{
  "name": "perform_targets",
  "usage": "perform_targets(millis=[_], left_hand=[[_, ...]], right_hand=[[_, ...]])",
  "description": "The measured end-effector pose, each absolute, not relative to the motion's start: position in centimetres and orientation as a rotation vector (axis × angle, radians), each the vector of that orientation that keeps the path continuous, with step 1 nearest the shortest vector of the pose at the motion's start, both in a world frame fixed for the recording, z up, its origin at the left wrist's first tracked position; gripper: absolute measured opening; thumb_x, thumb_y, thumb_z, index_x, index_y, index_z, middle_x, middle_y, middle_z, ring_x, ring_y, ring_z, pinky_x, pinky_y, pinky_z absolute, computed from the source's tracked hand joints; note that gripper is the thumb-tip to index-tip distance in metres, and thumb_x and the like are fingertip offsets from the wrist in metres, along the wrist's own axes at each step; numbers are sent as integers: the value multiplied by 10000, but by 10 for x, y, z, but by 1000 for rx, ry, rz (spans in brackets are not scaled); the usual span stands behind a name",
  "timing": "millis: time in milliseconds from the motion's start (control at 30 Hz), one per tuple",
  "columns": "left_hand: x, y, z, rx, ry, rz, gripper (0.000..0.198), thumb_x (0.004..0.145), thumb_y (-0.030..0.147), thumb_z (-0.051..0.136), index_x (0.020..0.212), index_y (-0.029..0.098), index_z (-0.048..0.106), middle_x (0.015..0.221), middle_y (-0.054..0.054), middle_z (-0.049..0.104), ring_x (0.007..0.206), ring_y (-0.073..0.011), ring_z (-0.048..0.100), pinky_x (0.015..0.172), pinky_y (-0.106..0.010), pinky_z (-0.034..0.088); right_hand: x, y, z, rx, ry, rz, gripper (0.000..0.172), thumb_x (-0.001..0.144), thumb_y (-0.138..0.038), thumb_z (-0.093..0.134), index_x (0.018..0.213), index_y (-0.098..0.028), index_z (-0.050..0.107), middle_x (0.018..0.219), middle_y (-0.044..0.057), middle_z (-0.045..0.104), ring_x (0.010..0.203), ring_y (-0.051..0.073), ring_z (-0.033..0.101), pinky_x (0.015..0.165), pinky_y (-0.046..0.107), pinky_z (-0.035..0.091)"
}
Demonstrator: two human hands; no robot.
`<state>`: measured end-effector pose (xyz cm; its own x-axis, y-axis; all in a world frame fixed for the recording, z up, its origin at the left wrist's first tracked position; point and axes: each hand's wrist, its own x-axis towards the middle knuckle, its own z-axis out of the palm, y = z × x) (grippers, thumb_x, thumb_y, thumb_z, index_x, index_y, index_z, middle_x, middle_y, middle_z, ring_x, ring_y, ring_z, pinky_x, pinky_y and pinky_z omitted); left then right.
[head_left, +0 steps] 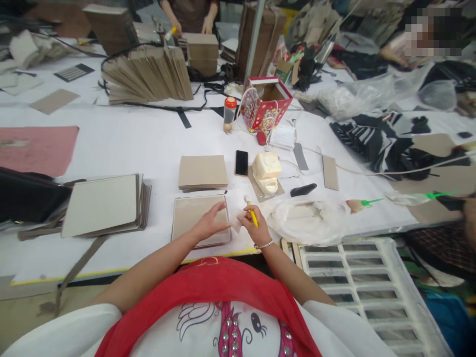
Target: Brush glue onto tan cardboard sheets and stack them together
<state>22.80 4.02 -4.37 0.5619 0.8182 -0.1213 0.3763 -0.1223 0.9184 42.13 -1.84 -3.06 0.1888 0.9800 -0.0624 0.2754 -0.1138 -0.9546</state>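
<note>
Pale piece (235,219) at right fingers (245,220) blurred; pink sheet (48,153) cropped left.

On the table (130,141), a board (188,213) is laid near the front edge, with the left hand (211,223) held over its right side. To its right a tool (253,216) is gripped in the right hand (257,225), beside which a plastic bag (293,218) is placed. Behind the board a stack of sheets (203,172) is set, left of a phone (241,162). Right of the phone, a block (267,166) is rested on a card (257,189). Larger panels (104,203) are piled to the board's left. Farther back, a jar (228,119) is stood left of a box (251,109).
</note>
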Motion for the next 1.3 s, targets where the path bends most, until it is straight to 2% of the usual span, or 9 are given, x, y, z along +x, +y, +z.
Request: perform_targets(millis=[100, 167, 267, 500, 700, 833, 1000, 1300], left_hand=[[243, 39, -28, 1354, 861, 389, 498, 664, 484, 612, 1011, 128, 579, 908, -70, 634, 823, -182, 583, 720, -288, 453], [239, 37, -27, 1222, 906, 340, 377, 668, 466, 595, 816, 119, 603, 707, -20, 606, 640, -133, 546, 588, -240, 423], [222, 38, -32, 1186, 1019, 330, 293, 651, 415, 596, 701, 126, 583, 565, 30, 523, 520, -92, 458, 488, -201, 345], [171, 51, -43, 1096, 1065, 238, 258, 563, 325, 681, 729, 132, 638, 555, 34, 554, 523, -95, 478, 517, -207, 378], [118, 71, -64, 760, 1391, 483, 340, 603, 452, 667, 691, 141, 561, 562, 22, 546, 476, -71, 473, 494, -211, 414], [106, 92, -79, 973, 1653, 524, 297, 686, 438, 581, 622, 154, 525, 513, 27, 510, 448, -83, 456, 446, -205, 353], [103, 107, -97, 1335, 1894, 448, 290, 703, 422, 545, 557, 172, 550, 488, 19, 512, 518, -125, 485, 509, -232, 318], [105, 110, -106, 1313, 1993, 392, 313, 720, 444, 522, 572, 172, 570, 544, 3, 556, 560, -133, 493, 529, -230, 300]], right_hand=[[408, -3, -17, -1463, -1163, 1062, 291, 738, -345, 547, 958, -228, 396, 585, -93, 410, 518, 81, 451, 525, 201, 410], [401, 3, -17, -1478, -1160, 1056, 285, 748, -350, 534, 950, -225, 377, 636, -70, 481, 561, 95, 501, 556, 227, 444], [392, 9, -22, -1540, -1272, 1042, 308, 757, -366, 535, 970, -220, 367, 740, -19, 573, 657, 128, 569, 632, 277, 478], [384, 40, -43, -1728, -1433, 720, 263, 770, -402, 522, 929, -210, 440, 783, 14, 597, 733, 157, 604, 681, 287, 469], [377, 71, -72, -1849, -1414, 589, 291, 768, -440, 486, 927, -198, 457, 779, 24, 607, 679, 158, 600, 623, 266, 452], [363, 83, -93, -1903, -1511, 563, 310, 765, -440, 468, 941, -184, 468, 772, 30, 605, 649, 162, 588, 598, 260, 433], [357, 91, -114, -1989, -1638, 530, 307, 784, -411, 438, 974, -174, 482, 792, 40, 608, 663, 169, 587, 609, 263, 424], [354, 97, -119, -2035, -1686, 501, 310, 807, -388, 420, 1012, -166, 484, 787, 36, 604, 679, 168, 571, 629, 267, 416]])
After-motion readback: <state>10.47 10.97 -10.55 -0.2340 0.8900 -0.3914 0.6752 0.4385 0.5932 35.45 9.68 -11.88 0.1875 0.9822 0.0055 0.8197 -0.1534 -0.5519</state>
